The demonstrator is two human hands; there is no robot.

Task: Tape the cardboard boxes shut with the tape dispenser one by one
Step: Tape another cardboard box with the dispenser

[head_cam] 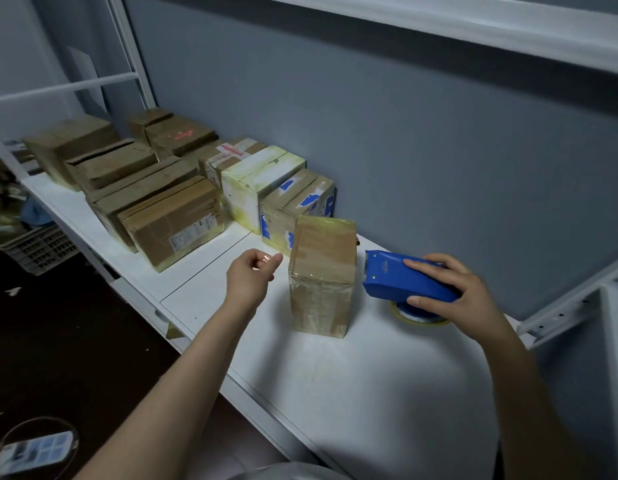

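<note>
Right fingers (423,264) clasp blue plastic dispenser (394,280) beside glossy box (321,271).

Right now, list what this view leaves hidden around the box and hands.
Head view:
- box: far faces hidden by its own body.
- tape roll: mostly under the tape dispenser and right hand.
- left hand: fingertips blurred, any pinch unclear.
- rear boxes: label print too small.

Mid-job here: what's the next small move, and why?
Probably bring the left hand onto the upright brown cardboard box to steady it: it stands free on the white shelf, untouched, while the right hand holds the blue tape dispenser beside it, teeth toward it.
</note>
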